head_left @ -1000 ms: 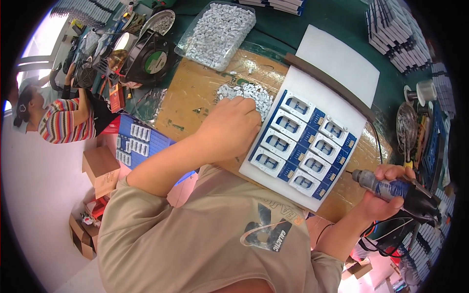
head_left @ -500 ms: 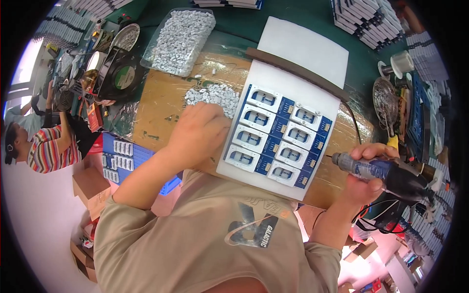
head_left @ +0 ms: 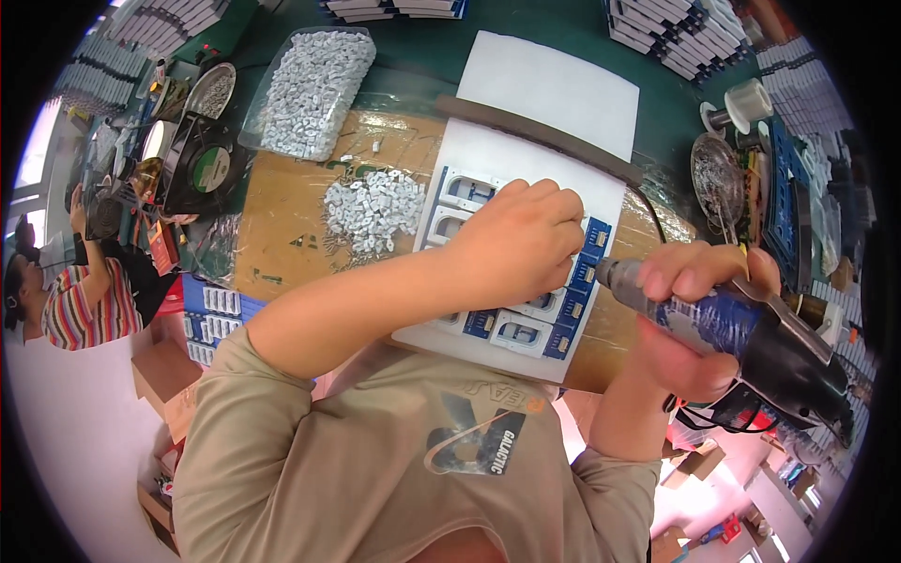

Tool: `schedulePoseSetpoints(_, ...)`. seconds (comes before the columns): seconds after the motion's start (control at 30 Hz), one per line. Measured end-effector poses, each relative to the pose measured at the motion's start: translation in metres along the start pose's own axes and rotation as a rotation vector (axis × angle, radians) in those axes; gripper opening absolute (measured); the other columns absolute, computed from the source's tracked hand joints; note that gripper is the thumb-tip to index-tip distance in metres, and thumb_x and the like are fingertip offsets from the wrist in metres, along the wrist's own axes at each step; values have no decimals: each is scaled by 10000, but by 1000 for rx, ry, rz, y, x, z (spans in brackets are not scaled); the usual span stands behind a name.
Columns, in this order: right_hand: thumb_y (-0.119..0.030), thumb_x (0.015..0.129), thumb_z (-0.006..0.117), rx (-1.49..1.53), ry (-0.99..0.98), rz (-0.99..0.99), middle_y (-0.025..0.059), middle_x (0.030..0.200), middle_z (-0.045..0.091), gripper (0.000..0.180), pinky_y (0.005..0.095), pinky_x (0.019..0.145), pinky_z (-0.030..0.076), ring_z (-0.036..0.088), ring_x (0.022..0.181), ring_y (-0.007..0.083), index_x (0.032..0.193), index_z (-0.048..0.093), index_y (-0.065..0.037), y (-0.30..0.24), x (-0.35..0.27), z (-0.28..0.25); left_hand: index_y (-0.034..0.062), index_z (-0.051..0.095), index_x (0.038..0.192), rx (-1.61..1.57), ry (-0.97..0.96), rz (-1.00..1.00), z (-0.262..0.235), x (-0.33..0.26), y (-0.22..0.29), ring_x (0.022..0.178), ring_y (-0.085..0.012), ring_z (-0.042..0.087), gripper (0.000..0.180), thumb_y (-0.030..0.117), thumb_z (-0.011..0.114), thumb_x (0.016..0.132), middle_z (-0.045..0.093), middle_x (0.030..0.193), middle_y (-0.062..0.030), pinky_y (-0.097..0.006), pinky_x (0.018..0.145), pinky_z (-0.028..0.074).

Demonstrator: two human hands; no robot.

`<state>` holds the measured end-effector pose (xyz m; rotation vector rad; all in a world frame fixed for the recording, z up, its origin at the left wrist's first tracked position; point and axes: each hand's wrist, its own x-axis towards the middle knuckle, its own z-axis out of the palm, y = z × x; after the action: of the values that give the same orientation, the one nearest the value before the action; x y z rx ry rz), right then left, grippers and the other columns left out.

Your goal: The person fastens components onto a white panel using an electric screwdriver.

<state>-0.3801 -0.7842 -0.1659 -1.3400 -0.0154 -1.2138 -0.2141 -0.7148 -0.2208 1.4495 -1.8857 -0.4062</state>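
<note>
left hand: the left hand (head_left: pixel 514 246) was curled, fingers pressed together and bent down, knuckles up, resting on the white tray (head_left: pixel 526 169); whether it pinched anything under the fingertips, cannot tell
right hand: the right hand (head_left: pixel 699 324) was wrapped tight around the electric screwdriver (head_left: pixel 741 333), thumb and fingers closed on its blue-and-black body
screwdriver: lay roughly level, metal tip pointing left, just beside the tray's right edge, near the left hand's fingertips
tray: white, tilted, sat on the brown board (head_left: pixel 282 235) right in front of the person; held rows of small blue-and-white parts (head_left: pixel 518 330), partly hidden by the left hand
loose pieces: heap of small white pieces (head_left: pixel 374 208) on the board, just left of the tray
bag: clear bag of white pieces (head_left: pixel 308 92) at the board's far left corner
surface: green bench top (head_left: pixel 413 66) under the board; black fan (head_left: pixel 202 169) at far left, stacks of grey parts (head_left: pixel 685 33) along the far edge, metal bowl (head_left: pixel 718 174) at right
room: another person in a striped shirt (head_left: pixel 80 310) sat at far left; cardboard boxes (head_left: pixel 160 375) on the floor below the bench
</note>
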Motion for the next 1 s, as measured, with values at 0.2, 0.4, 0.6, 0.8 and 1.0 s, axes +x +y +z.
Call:
schedulePoseSetpoints(0.2,-307,710,822,45,-9,114,156,940,579,813,390,726,509,590,815,284,1318,375,-6,3,4,3,73,626,753,-9,-57,-24,7,4,-3,855,-250,544,89,101,644,672,575,908,-51,-363,764,417)
schedulePoseSetpoints(0.4,-329,692,831,46,-12,130,150,932,578,800,361,720,508,592,809,271,1286,397,-12,8,6,4,77,622,758,-31,8,-10,11,2,-5,851,-247,543,94,100,641,669,573,893,-47,-359,757,411)
schedulePoseSetpoints(0.6,-324,677,841,-26,-62,112,143,903,584,763,355,703,512,599,786,263,1235,425,-13,12,8,7,81,609,764,-34,16,-1,11,0,-7,850,-249,540,97,107,648,678,564,888,-47,-358,748,404)
schedulePoseSetpoints(0.8,-341,674,846,-42,-81,119,141,902,588,739,349,702,514,602,777,250,1197,441,-13,15,10,7,83,602,762,-36,25,-2,11,0,-8,846,-252,539,100,122,653,685,558,875,-51,-361,739,404)
schedulePoseSetpoints(1.0,-449,780,730,-243,22,203,116,867,535,640,338,640,497,552,717,211,1171,444,-32,10,11,26,74,604,736,-49,1,-24,11,0,-6,889,-231,524,71,104,625,675,534,854,-54,-357,769,402)
